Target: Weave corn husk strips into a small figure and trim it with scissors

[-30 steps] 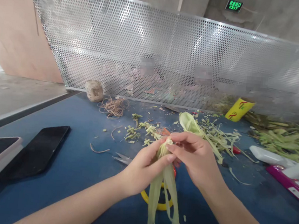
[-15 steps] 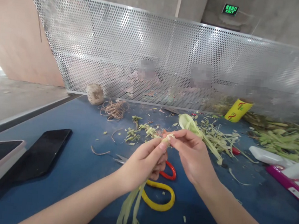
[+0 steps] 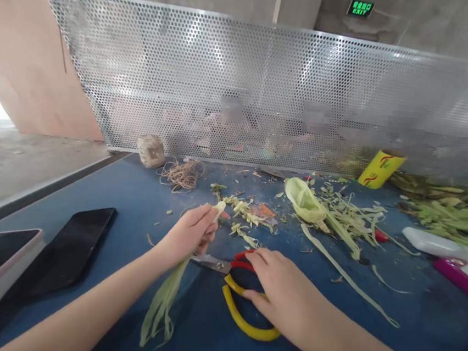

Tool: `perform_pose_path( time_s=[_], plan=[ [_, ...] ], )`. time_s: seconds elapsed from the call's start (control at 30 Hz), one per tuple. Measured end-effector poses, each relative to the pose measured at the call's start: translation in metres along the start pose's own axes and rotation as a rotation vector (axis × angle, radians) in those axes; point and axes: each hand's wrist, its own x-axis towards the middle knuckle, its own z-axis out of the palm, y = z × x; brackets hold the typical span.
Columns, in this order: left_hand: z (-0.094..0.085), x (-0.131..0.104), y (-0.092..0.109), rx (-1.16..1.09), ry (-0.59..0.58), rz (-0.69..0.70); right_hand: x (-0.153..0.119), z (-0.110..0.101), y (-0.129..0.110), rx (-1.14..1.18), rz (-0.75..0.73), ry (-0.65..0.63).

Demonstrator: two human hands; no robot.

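Note:
My left hand (image 3: pixel 187 231) is closed around a bundle of pale green husk strips (image 3: pixel 167 301). Their knotted-looking top pokes out above the thumb, and the loose tails hang below the fist. On the blue table lies a pair of scissors (image 3: pixel 250 327) with one red and one yellow handle; its blades point left, the tips hidden near my left hand. My right hand (image 3: pixel 283 290) grips these handles, fingers over the red one and thumb at the yellow one. Just beyond my hands are small green scraps (image 3: pixel 247 214).
A hollow pale green husk (image 3: pixel 304 201) and shredded strips (image 3: pixel 346 214) lie right of centre. Behind are twine (image 3: pixel 182 175), a yellow roll (image 3: pixel 381 169) and a perforated metal screen (image 3: pixel 263 79), with people beyond. Black phone (image 3: pixel 75 251) at left; white-and-purple tool (image 3: pixel 460 274) at right.
My right hand has let go of the husk top and moved down to the scissors' handles. The left hand has shifted left with the bundle. A long thin strip now lies at right.

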Motion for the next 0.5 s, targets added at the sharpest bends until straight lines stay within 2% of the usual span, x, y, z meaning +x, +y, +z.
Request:
perform_pose_path(
  time_s=[0.17,0.27,0.37,0.5],
  plan=[
    [-0.001,-0.003,-0.005,0.01,-0.026,0.011,0.0,0.0,-0.013,-0.107,0.003,-0.09],
    [0.001,-0.007,0.0,0.021,0.004,0.045,0.003,0.003,-0.011,-0.063,0.005,-0.079],
    [0.002,-0.011,0.005,0.011,0.04,0.061,0.005,0.015,-0.007,-0.027,0.002,0.01],
    [0.003,-0.014,0.009,-0.026,0.067,0.066,0.005,0.031,-0.003,-0.123,-0.003,0.178]
  ],
)
